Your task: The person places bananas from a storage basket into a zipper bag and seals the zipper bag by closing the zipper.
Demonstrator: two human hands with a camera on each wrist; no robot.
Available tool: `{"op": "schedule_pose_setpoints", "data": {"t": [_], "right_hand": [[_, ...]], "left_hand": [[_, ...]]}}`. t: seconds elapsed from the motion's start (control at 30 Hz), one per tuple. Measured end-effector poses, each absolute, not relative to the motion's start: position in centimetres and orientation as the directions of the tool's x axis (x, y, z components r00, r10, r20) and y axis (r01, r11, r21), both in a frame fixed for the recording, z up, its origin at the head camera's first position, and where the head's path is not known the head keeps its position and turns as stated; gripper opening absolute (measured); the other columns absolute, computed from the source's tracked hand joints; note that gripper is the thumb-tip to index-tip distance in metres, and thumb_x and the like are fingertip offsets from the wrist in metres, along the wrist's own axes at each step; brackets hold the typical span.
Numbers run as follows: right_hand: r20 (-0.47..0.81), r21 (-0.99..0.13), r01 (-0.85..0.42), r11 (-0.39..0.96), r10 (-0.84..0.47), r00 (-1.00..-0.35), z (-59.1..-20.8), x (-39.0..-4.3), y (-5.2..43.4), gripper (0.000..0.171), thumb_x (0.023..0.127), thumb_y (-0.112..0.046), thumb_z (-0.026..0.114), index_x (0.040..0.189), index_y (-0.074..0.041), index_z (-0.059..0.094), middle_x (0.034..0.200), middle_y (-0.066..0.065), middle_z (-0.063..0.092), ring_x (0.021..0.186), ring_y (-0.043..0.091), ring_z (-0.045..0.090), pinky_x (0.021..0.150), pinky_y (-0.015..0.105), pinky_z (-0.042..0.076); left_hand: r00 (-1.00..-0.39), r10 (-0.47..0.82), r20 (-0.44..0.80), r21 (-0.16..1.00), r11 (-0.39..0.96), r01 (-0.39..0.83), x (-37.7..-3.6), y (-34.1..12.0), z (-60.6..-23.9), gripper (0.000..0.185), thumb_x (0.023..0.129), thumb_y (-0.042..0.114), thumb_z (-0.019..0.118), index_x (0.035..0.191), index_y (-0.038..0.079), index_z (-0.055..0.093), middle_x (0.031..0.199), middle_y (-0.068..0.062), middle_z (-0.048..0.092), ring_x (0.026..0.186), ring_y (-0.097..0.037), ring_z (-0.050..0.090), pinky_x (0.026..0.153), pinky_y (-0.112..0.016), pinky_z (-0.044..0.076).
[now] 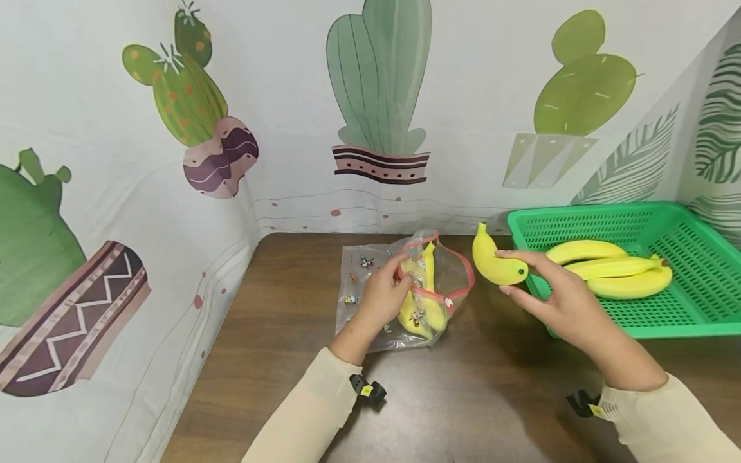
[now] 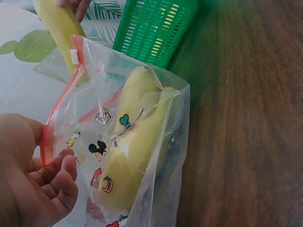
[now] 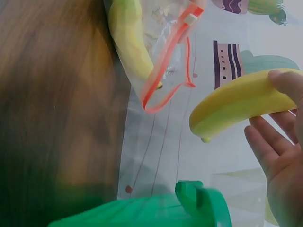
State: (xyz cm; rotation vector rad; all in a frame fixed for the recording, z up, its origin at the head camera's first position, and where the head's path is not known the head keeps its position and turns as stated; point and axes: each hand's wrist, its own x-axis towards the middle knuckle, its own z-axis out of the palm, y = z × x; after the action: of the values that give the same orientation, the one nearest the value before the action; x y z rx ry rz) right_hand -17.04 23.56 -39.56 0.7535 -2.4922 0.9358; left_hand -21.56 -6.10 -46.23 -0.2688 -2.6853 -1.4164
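A clear slider-zip bag (image 1: 357,273) with a red rim and cartoon prints lies on the table, its mouth spread toward the right. My left hand (image 1: 382,292) pinches the red rim between thumb and fingers, as the left wrist view shows. Bananas (image 2: 125,161) show through the plastic inside the bag. To the right of the bag's mouth, my right hand (image 1: 564,302) grips another banana (image 1: 491,262) between thumb and fingers, above the table. The right wrist view shows this banana (image 3: 236,101) tilted, one end pointing away from the palm.
At the right stands a green plastic basket (image 1: 709,299) holding several bananas (image 1: 625,289), its left rim close to my right hand. Behind the wooden table (image 1: 278,308) hangs a white cloth (image 1: 469,96) printed with cacti.
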Motion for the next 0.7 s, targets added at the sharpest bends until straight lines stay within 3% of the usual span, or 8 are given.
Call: {"op": "schedule_pose_setpoints", "data": {"t": [0.2,0.37,0.6,0.7], "right_hand": [[0.497,-0.584,-0.629,0.513,-0.386,-0.777,-39.9,-16.8,23.0,0.07,0.076,0.009,0.081,0.137,-0.015,0.059,0.131,0.002,0.066,0.122,-0.01,0.054,0.099,0.004,0.042],[0.47,-0.647,-0.621,0.443,-0.409,-0.782,-40.0,-16.6,22.5,0.069,0.077,0.009,0.08,0.138,-0.014,0.057,0.132,0.002,0.066,0.118,-0.003,0.058,0.096,0.007,0.045],[0.412,-0.733,-0.578,0.359,-0.442,-0.797,-40.4,-16.6,21.7,0.063,0.084,0.008,0.074,0.14,-0.014,0.055,0.134,0.007,0.062,0.102,0.004,0.065,0.075,0.014,0.051],[0.402,-0.747,-0.574,0.336,-0.46,-0.792,-40.9,-16.9,21.3,0.061,0.086,0.008,0.073,0.14,-0.012,0.054,0.134,0.009,0.062,0.102,0.004,0.065,0.076,0.015,0.052]], "left_hand": [[-0.981,0.114,0.158,0.81,0.554,0.195,-21.5,-6.1,-46.1,0.05,0.099,0.026,0.057,0.146,0.01,0.054,0.081,0.001,0.052,0.063,-0.01,0.046,0.054,-0.023,0.039],[-0.986,0.121,0.119,0.824,0.542,0.166,-21.5,-6.0,-45.9,0.054,0.1,0.026,0.056,0.152,0.015,0.048,0.077,0.0,0.048,0.059,-0.009,0.044,0.052,-0.023,0.04],[-0.985,0.143,0.098,0.843,0.514,0.158,-21.5,-6.0,-45.9,0.055,0.101,0.024,0.056,0.154,0.017,0.044,0.077,0.0,0.047,0.053,-0.008,0.041,0.047,-0.022,0.038],[-0.983,0.152,0.104,0.848,0.503,0.167,-21.5,-6.0,-46.0,0.055,0.101,0.023,0.056,0.154,0.017,0.044,0.078,0.001,0.047,0.053,-0.008,0.041,0.047,-0.022,0.038]]}}
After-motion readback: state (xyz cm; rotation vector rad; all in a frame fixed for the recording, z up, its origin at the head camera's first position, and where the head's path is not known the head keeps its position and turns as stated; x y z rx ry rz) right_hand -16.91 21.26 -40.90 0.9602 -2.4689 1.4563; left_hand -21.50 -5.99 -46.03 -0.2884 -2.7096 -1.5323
